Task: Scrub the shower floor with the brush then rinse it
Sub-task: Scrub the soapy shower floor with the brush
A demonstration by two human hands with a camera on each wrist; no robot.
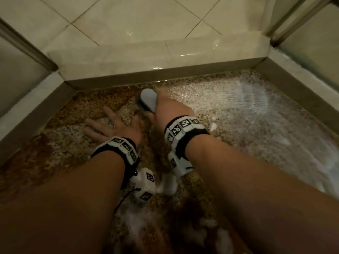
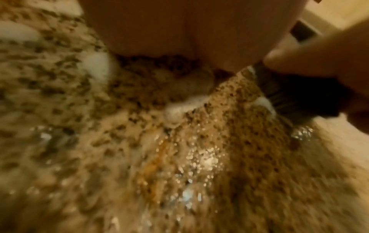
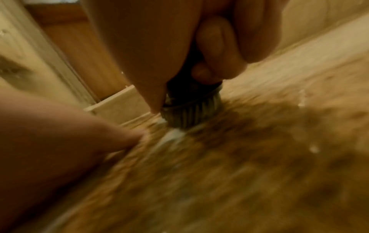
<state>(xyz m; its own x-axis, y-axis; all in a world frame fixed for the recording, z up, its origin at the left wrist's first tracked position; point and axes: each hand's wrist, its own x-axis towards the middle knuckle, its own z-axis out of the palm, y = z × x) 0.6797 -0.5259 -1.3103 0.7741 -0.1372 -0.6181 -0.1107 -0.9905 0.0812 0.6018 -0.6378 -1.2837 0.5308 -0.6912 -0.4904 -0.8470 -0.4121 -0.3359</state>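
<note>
My right hand [image 1: 169, 109] grips a scrub brush [image 1: 149, 99] with a pale grey back and dark bristles, pressed bristles-down on the wet speckled shower floor [image 1: 229, 110] near the far curb. In the right wrist view my fingers [image 3: 215, 47] curl round the brush [image 3: 191, 113], whose bristles meet the floor. My left hand [image 1: 113, 125] lies flat on the floor just left of the brush, fingers spread. In the left wrist view the palm [image 2: 179, 31] rests on the floor and the brush bristles [image 2: 299, 97] show at the right.
A raised tiled curb [image 1: 146, 57] borders the floor at the far side, with glass door frames [image 1: 286, 24] at both sides. White foam patches [image 1: 212, 226] lie near me and a watery sheen [image 1: 256, 99] covers the right half of the floor.
</note>
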